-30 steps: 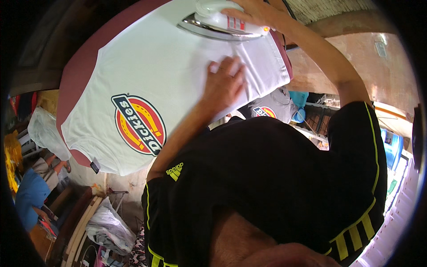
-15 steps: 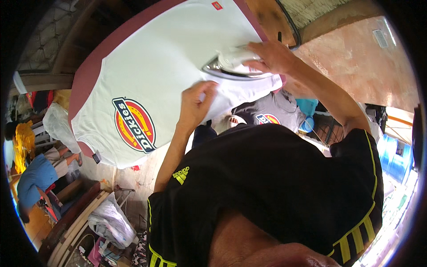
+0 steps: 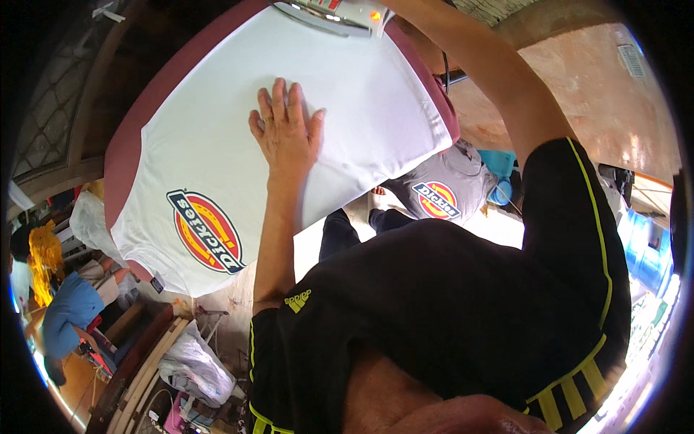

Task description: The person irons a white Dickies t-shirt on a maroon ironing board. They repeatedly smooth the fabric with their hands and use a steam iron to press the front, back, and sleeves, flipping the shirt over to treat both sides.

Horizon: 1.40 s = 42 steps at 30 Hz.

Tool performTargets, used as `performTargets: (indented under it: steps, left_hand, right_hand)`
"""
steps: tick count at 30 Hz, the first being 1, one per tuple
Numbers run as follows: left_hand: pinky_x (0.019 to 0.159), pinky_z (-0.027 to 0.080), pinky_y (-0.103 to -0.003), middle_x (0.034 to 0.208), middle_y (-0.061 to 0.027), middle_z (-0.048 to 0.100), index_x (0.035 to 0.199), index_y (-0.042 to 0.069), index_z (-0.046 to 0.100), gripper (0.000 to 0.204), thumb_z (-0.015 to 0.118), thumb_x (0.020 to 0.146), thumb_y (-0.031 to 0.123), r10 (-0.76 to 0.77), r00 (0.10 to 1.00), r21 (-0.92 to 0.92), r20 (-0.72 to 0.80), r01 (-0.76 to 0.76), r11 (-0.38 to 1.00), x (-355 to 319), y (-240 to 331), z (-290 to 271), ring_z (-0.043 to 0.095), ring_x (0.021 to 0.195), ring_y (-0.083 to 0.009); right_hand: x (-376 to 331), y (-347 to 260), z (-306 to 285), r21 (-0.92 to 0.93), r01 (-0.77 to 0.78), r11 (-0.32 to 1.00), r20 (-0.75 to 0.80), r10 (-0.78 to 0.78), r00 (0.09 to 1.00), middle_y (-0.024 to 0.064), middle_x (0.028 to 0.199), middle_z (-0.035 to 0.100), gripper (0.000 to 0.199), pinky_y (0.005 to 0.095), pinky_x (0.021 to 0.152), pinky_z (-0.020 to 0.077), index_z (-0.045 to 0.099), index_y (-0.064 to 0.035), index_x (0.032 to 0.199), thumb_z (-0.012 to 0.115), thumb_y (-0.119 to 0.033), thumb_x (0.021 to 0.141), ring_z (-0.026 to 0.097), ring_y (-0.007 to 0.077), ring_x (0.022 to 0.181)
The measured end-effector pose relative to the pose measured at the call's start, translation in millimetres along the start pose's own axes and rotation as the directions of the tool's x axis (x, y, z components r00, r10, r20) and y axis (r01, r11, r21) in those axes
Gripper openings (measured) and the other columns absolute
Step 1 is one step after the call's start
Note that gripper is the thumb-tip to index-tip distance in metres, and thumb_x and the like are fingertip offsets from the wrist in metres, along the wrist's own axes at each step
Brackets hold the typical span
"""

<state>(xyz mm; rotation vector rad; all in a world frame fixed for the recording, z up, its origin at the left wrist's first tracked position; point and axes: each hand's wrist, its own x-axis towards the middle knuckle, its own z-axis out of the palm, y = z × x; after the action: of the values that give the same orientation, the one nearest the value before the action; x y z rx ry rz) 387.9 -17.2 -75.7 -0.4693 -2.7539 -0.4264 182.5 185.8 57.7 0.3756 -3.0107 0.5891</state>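
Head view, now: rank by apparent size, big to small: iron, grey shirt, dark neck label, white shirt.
1. White shirt
2. Grey shirt
3. Iron, visible part only; the top edge crops it
4. Dark neck label

One view is on record: the head camera, the left of two fisheyes worn side by side on the person's head. It faces steeply down. Nearest the lens is the black jersey [image 3: 448, 304], filling the area below and to the right of the left fingers [image 3: 279, 101]. The fingers, and the table [image 3: 126, 155] around them, lie farther off; the floor [image 3: 240, 295], below the fingers, lies farther still. The upper edge crops the iron [image 3: 336, 16], above and right of the fingers. Field wide; dark circular rim visible; straight edges curve toward it.
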Motion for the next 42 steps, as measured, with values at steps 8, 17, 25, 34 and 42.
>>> performTargets:
  steps: [8,17,25,34,42]
  left_hand:
    - [0.109,0.025,-0.067,0.156,-0.0138,0.037,0.147,0.012,0.044,0.064,0.054,0.096,0.051,0.035,0.999,0.033,-0.034,-0.034,0.999,62.9,-41.7,18.0,0.032,0.143,-0.0448]
    - [0.106,0.028,-0.067,0.156,-0.0175,0.035,0.146,0.009,0.042,0.067,0.057,0.095,0.049,0.088,0.994,0.037,-0.064,-0.086,0.996,71.3,-29.6,14.3,0.032,0.14,-0.046]
    - [0.109,0.027,-0.065,0.155,-0.013,0.039,0.146,0.015,0.045,0.063,0.054,0.095,0.051,0.08,0.993,0.073,-0.082,-0.075,0.995,69.6,-29.6,21.7,0.034,0.141,-0.0424]
    - [0.113,0.017,-0.068,0.16,-0.0183,0.029,0.151,0.016,0.038,0.07,0.05,0.096,0.056,0.028,0.995,0.073,-0.092,-0.022,0.997,30.3,-2.1,34.3,0.022,0.148,-0.0432]
    - [0.111,0.018,-0.069,0.162,-0.0165,0.028,0.151,0.015,0.039,0.076,0.063,0.09,0.053,-0.027,0.997,0.002,0.078,0.027,1.0,-116.2,101.3,-10.5,0.022,0.148,-0.0449]
  right_hand:
    - [-154.4,4.9,-1.2,0.122,-0.029,0.992,-0.041,0.035,0.999,0.0252,0.08,0.067,0.043,0.0492,0.068,0.0546,0.06,0.0034,0.097,0.064,-0.039,0.096,0.069,0.0419,0.076]
    - [-95.9,51.6,3.2,-0.015,-0.023,1.0,-0.373,0.016,0.928,0.0251,0.085,0.067,0.041,0.0502,0.066,0.0524,0.057,-0.0003,0.116,0.063,-0.036,0.097,0.066,0.0446,0.076]
    - [46.6,98.4,27.6,-0.282,-0.041,0.958,-0.196,-0.016,0.98,0.0367,0.108,0.064,0.062,0.0566,0.09,0.0493,0.058,0.0081,0.117,0.04,-0.05,0.103,0.064,0.0482,0.102]
    - [-92.8,40.0,5.4,-0.097,0.038,0.995,-0.092,-0.047,0.995,0.0358,0.099,0.066,0.061,0.0534,0.087,0.0514,0.057,0.0129,0.115,0.046,-0.046,0.103,0.066,0.0492,0.094]
    - [-225.5,57.2,-18.4,-0.169,0.444,0.88,-0.222,-0.472,0.853,0.0298,0.086,0.065,0.047,0.0501,0.076,0.0515,0.058,0.0008,0.114,0.058,-0.044,0.098,0.066,0.0441,0.084]
